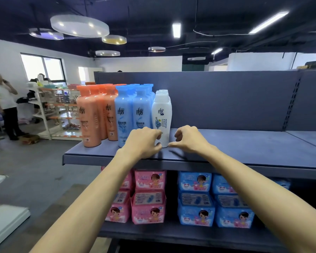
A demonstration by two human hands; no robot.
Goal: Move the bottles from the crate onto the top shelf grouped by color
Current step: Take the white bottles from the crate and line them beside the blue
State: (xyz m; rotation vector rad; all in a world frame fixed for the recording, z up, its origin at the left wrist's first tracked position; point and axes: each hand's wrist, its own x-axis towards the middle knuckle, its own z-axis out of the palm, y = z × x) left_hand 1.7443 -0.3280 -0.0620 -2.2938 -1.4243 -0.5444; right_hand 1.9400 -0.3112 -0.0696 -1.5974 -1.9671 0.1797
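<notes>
On the grey top shelf [244, 143], by its left edge: upright orange bottles [88, 115], blue bottles [124, 114] touching them, then white bottles [161, 114] lined front to back. On the lower shelf [162, 232]: stacked pink packs [149, 198], blue packs [195, 198].

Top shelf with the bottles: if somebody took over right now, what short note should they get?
Left hand: fingers curled on the base of the front white bottle.
Right hand: beside that bottle, fingers curled, one tip near its base; grip unclear.
Top shelf: orange bottles left, blue bottles middle, white row right, all upright.
Done: three colour groups stand.
Left: release the white bottle; the crate is out of view, so check it for more.
</notes>
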